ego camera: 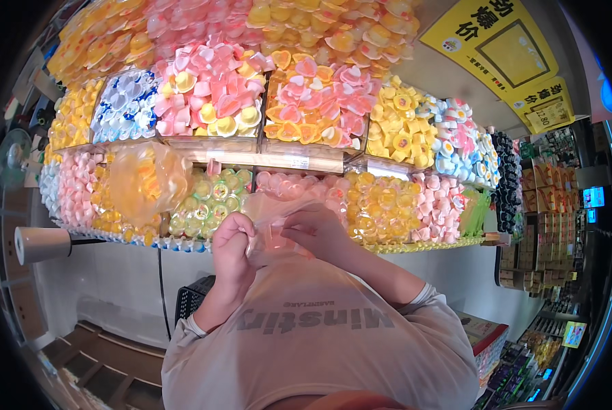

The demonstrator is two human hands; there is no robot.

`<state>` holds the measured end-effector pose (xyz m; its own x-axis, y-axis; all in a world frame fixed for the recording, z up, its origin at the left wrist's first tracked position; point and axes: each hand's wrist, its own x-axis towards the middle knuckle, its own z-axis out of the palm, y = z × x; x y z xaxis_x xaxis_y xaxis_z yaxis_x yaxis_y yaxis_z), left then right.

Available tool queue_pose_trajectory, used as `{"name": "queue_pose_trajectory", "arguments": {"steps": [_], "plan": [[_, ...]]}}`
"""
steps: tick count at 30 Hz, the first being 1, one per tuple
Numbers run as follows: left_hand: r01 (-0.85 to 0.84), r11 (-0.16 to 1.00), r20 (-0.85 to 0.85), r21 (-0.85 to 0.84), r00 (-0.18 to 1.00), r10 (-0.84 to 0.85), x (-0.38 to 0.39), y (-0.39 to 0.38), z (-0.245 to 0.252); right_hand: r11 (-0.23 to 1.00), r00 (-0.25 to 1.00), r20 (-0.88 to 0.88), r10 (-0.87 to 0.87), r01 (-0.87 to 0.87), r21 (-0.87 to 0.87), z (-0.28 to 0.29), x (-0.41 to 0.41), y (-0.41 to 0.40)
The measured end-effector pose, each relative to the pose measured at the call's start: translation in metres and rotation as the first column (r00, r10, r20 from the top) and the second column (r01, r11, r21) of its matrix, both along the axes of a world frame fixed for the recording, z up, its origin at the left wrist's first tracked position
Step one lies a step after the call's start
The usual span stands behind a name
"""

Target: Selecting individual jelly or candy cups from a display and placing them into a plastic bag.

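Note:
Close to the chest, a translucent plastic bag (272, 225) hangs between both hands, with pink items showing through it. My left hand (234, 246), curled into a fist, grips the bag's left side. At its right side, my right hand (316, 230) pinches the thin plastic between bent fingers. Another clear plastic bag (149, 179), holding yellow-orange packaged cups, rests on the display to the left. Just behind the hands lie pink jelly-like cups (306, 184), and green-rimmed cups (219, 197) fill the compartment beside them.
Tiered compartments hold heart-shaped pink and orange cups (311, 97), pink and yellow cups (211, 97) and small yellow packs (401, 123). A yellow price sign (511, 51) hangs at upper right. A white cylinder (42, 246) juts out at left. A black plastic basket (193, 297) stands below.

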<state>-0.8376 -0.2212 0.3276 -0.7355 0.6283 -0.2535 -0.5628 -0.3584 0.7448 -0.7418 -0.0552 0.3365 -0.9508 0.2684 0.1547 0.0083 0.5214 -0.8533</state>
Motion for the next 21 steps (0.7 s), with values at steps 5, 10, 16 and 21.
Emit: {"name": "queue_pose_trajectory", "arguments": {"steps": [5,10,16,21], "plan": [[-0.076,0.997,0.04,-0.007,0.996,0.076,0.001,0.009,-0.006,0.964,1.0,0.014,0.01,-0.005,-0.267,-0.009,-0.01,-0.003],[-0.225,0.974,0.016,-0.023,0.974,0.226,-0.012,-0.009,-0.013,0.607,0.957,0.185,-0.225,0.286,-0.742,0.007,-0.006,0.061],[-0.261,0.965,0.031,-0.015,0.965,0.261,-0.016,-0.014,-0.012,0.421,0.779,-0.225,-0.586,0.055,-0.906,-0.115,-0.013,0.256],[-0.257,0.966,0.019,-0.013,0.966,0.257,-0.02,-0.02,-0.013,0.594,0.519,-0.29,-0.804,0.664,-0.454,-0.153,-0.077,0.264]]}}
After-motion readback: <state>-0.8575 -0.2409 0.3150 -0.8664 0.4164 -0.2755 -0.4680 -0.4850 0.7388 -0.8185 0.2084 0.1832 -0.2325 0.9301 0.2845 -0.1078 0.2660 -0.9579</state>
